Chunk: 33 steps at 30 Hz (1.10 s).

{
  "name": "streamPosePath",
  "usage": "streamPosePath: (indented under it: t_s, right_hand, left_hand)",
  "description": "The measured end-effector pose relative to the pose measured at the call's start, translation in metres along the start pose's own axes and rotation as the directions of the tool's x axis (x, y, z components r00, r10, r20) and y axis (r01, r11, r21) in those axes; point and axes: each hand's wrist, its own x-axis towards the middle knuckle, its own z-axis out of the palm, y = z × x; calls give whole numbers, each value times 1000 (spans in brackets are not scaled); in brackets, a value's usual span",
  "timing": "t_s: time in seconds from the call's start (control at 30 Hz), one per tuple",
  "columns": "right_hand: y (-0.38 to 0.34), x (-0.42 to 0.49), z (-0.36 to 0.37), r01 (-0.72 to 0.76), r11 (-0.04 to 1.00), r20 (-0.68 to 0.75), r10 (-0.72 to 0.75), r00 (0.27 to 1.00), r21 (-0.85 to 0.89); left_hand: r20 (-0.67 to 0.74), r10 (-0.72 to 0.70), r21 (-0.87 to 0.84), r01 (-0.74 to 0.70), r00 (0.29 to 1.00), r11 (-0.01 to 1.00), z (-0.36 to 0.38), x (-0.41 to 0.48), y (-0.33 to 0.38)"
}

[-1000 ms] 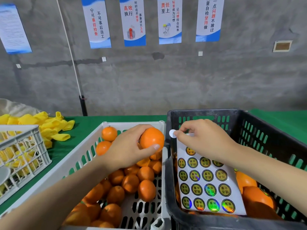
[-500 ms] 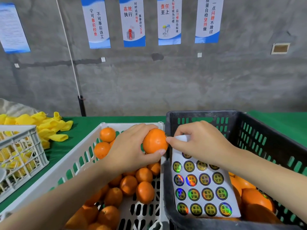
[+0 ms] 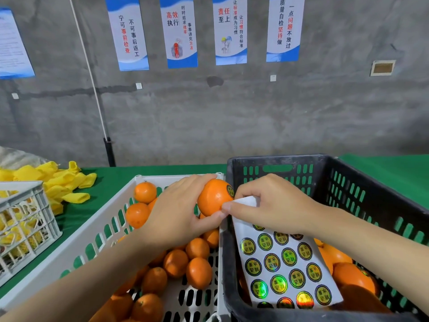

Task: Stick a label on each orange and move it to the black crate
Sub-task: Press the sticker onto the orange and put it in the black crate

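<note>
Above the white crate (image 3: 176, 178), the orange (image 3: 212, 198) is gripped by the left hand (image 3: 176, 219).
A sticker sheet (image 3: 285, 263) is pinched by fingers (image 3: 234, 206) of the right hand (image 3: 274, 205); the label (image 3: 230, 190) should be rubbed flat before transfer.

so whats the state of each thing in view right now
held orange: gripped by left hand, label on it
right hand: pinches label sheet top
label sheet: partly used, leaning in black crate
black crate: few oranges inside
white crate: many oranges inside
</note>
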Motion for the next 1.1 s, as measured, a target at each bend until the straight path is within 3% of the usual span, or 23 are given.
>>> streamPosePath:
  t_s: [0.27, 0.67, 0.9, 0.97, 1.03, 1.1]
  right_hand:
    - [0, 1, -2, -4, 999, -112, 0, 994, -43]
    - [4, 0, 5, 103, 995, -41, -104, 994, -8]
    - [1, 2, -1, 23, 1000, -103, -20, 994, 20]
    - [3, 5, -6, -3, 996, -223, 23, 975, 91]
    - [5, 8, -16, -30, 971, -343, 113, 933, 238]
    - [4, 9, -24, -10, 918, -366, 168, 915, 397]
  left_hand:
    - [42, -141, -8, 141, 989, 990, 1, -1, -9]
    - [2, -185, -70, 185, 983, 980, 4, -1, -12]
    - [72, -192, -124, 199, 979, 972, 2, 0, -7]
    - [129, -248, -314, 276, 960, 908, 1, 0, 0]
    - [227, -270, -593, 353, 936, 724, 0, 0, 10]
    - [332, -218, -733, 396, 918, 552, 1, 0, 20]
